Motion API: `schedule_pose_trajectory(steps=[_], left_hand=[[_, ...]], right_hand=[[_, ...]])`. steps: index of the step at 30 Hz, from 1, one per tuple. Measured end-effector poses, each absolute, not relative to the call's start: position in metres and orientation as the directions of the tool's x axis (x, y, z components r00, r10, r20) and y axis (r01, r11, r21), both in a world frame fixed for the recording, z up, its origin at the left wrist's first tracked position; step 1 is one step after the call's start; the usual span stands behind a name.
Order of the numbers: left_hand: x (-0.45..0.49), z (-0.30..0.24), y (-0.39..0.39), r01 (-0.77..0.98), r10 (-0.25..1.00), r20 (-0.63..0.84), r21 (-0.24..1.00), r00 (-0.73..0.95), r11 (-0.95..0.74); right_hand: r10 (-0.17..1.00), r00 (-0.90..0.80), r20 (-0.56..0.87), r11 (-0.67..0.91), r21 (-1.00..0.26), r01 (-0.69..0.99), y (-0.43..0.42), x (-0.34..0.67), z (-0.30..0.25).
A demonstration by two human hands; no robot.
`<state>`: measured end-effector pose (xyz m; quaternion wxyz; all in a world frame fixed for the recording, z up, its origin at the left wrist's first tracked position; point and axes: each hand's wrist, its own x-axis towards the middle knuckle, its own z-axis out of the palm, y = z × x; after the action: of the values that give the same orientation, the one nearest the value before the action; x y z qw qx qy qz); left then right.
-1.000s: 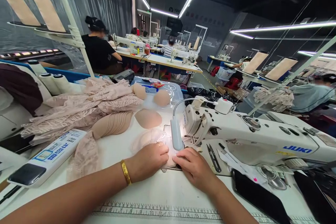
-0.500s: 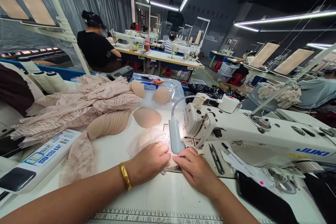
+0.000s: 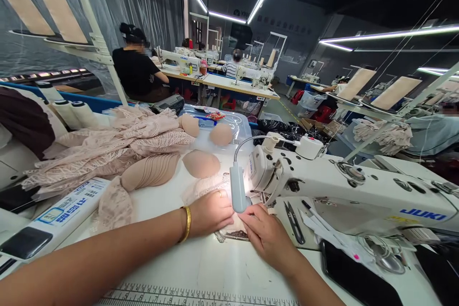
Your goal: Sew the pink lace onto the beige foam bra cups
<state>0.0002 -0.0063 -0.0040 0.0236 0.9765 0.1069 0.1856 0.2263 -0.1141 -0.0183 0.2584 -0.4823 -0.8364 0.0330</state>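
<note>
A pale pink lace fabric piece (image 3: 205, 186) lies beneath the needle area of a white sewing machine (image 3: 322, 177). My left hand (image 3: 211, 213), with a gold bracelet (image 3: 187, 224) at the wrist, is closed on the near side of the lace, fingers bent. Opposite it, my right hand (image 3: 263, 229) pinches the fabric's edge between thumb and fingers. A grey gooseneck lamp (image 3: 236, 189) hangs just above the fingertips and hides the needle and part of the fabric. Left of the work sit a beige moulded cup (image 3: 201, 163) and a fanned stack of beige cups (image 3: 152, 170).
Heaped lace pieces (image 3: 107, 146) cover the left side, beside a white control box (image 3: 60, 215). Thread snips (image 3: 294, 222) and a black phone (image 3: 358, 272) lie to the right. A ruler (image 3: 201, 296) runs along the front edge. A co-worker (image 3: 136, 64) sits farther back.
My left hand and forearm have shifted right and slightly upward, and the lace beside the hand has drawn in toward the machine. My right hand stays nearly in place. The view has tilted slightly.
</note>
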Motion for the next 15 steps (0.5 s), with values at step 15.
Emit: schedule_pose_trajectory(steps=[15], left_hand=[[0.010, 0.004, 0.020, 0.053, 0.107, 0.365, 0.155, 0.925, -0.986]], right_hand=[[0.824, -0.384, 0.417, 0.512, -0.257, 0.820, -0.114, 0.229, -0.021]])
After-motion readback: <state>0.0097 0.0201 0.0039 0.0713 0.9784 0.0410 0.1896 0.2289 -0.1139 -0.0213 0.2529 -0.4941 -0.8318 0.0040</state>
